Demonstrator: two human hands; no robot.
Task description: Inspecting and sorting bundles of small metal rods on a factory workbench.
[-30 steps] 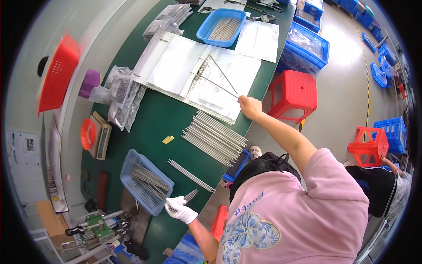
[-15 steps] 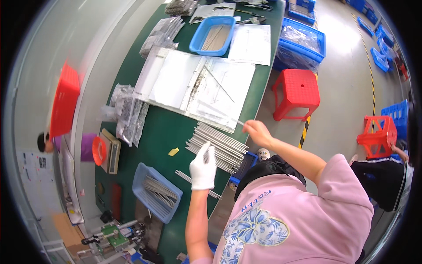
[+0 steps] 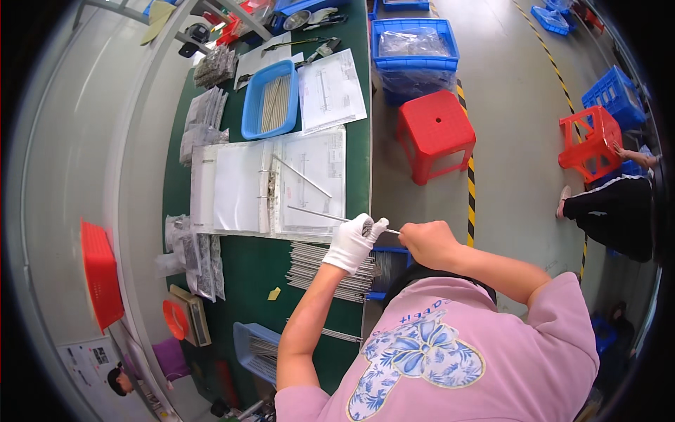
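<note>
A thin metal rod (image 3: 313, 211) slants from above the open binder (image 3: 235, 186) to my hands. My left hand (image 3: 348, 246), in a white glove, is closed around the rod, with a dark grey patch, not clear in kind, showing inside its grip. To its right, my bare right hand (image 3: 434, 243) pinches the rod's near end. Just below my left hand lies a stack of similar rods (image 3: 323, 271) on the green table (image 3: 256, 264). Another single rod (image 3: 302, 176) rests across the binder's right page.
A blue basket (image 3: 246, 116) with rods stands beyond the binder, another blue basket (image 3: 245, 344) at the near left. Plastic bags (image 3: 200, 253) line the left side. Right of the table are a red stool (image 3: 436, 133) and blue crates (image 3: 415, 53). Another person (image 3: 608, 211) is at far right.
My left hand has moved from over the rod stack up to the rod and closed around it. My right hand still grips the rod's end. The whole view has turned.
</note>
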